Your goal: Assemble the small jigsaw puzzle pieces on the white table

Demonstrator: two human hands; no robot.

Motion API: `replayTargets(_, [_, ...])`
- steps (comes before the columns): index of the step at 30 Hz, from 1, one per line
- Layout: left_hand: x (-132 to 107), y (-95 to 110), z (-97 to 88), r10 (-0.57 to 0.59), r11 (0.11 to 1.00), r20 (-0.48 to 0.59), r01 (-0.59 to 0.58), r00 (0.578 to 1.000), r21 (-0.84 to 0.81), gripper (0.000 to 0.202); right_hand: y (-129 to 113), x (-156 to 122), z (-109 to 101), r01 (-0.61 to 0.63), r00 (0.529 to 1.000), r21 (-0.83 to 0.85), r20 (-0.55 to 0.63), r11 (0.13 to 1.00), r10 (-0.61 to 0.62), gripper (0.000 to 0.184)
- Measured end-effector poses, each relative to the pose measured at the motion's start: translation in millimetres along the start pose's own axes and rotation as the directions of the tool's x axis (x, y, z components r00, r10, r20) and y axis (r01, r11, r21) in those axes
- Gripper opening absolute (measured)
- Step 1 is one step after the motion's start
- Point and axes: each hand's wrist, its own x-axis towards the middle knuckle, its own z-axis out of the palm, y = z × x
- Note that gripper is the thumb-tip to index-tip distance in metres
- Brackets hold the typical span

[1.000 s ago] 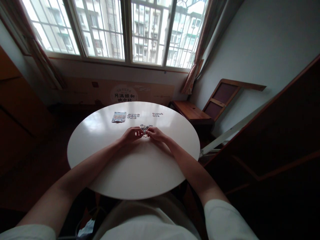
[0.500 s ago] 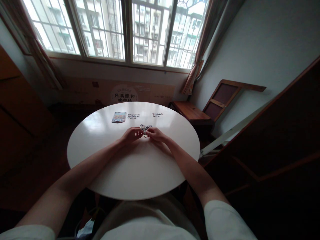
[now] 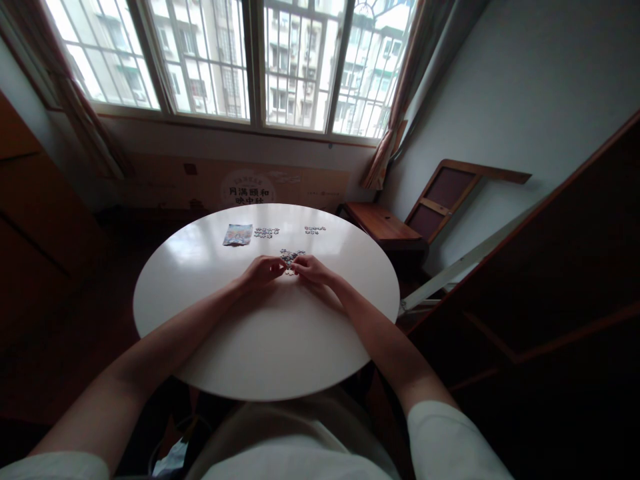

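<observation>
Both my hands meet over a small pile of jigsaw puzzle pieces (image 3: 292,255) on the white round table (image 3: 280,340). My left hand (image 3: 264,269) is at the pile's left edge, its fingers curled and the tips pinched together. From the right, my right hand (image 3: 311,268) reaches in with thumb and forefinger closed on a puzzle piece. Whatever lies between the left fingertips is too small to make out. Beyond the hands, one group of puzzle pieces (image 3: 267,233) is laid out in rows, and a smaller group (image 3: 315,231) lies farther right.
A colourful picture sheet (image 3: 238,235) lies left of the rows of pieces. Past the table's right edge stands a wooden chair (image 3: 385,222). A large dark wooden panel (image 3: 550,307) slants along the right side. Barred windows (image 3: 295,73) and curtains are behind.
My left fingers have curled a little closer together, and the gap between them has narrowed. My right hand has hardly moved. The laid-out pieces stay where they were.
</observation>
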Motion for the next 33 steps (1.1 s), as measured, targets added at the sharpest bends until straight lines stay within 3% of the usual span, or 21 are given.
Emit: replayTargets(33, [1.1, 1.4, 0.5, -0.019, 0.999, 0.0, 0.019, 1.0, -0.035, 0.021, -2.6, -2.1, -1.5, -0.021, 1.0, 0.036, -0.011, 0.999, 0.021, 0.028])
